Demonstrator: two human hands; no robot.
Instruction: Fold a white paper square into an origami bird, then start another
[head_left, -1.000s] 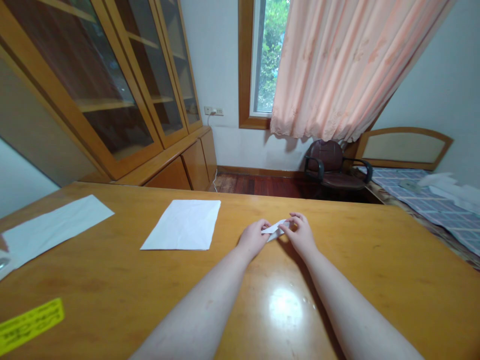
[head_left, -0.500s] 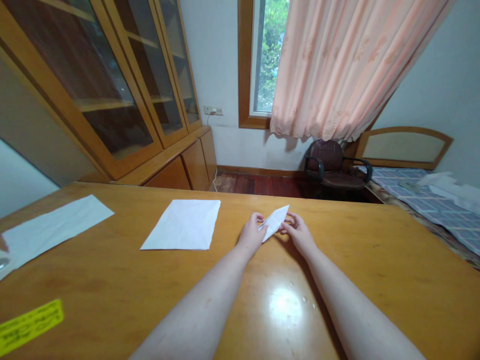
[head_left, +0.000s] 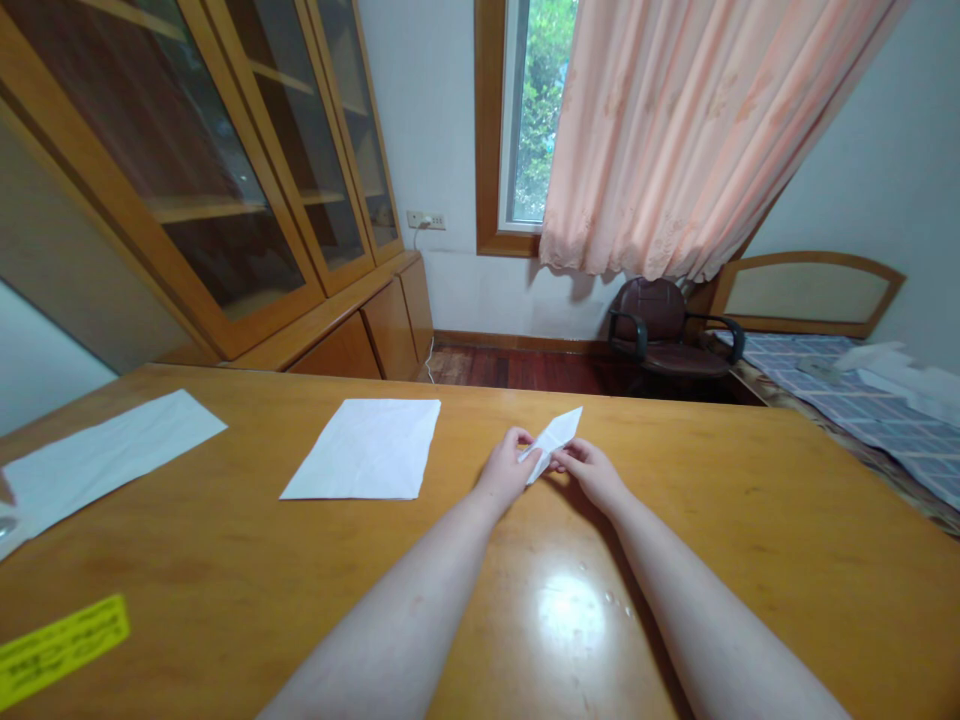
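A small piece of folded white paper (head_left: 559, 431), pointed at its far right end, is held just over the wooden table (head_left: 360, 590). My left hand (head_left: 508, 466) grips its left side, with the thumb lying on top. From the right, my right hand (head_left: 589, 468) pinches the paper's lower right edge between thumb and fingers. Some of the right fingertips are hidden behind the paper. To the left of my hands, a larger square sheet of white paper (head_left: 367, 450) lies flat.
A long white paper strip (head_left: 124, 458) lies at the table's left, with part of another person's hand (head_left: 6, 490) at its end. Nearer is a yellow label (head_left: 64, 645) with dark writing. Beyond the table stand a glass-door cabinet (head_left: 315, 290), an office chair (head_left: 660, 335) and a bed (head_left: 840, 380).
My right hand has shifted slightly left, its thumb and fingers closing on the paper's edge. The paper's tip has moved a little up and right. My left hand stays almost still.
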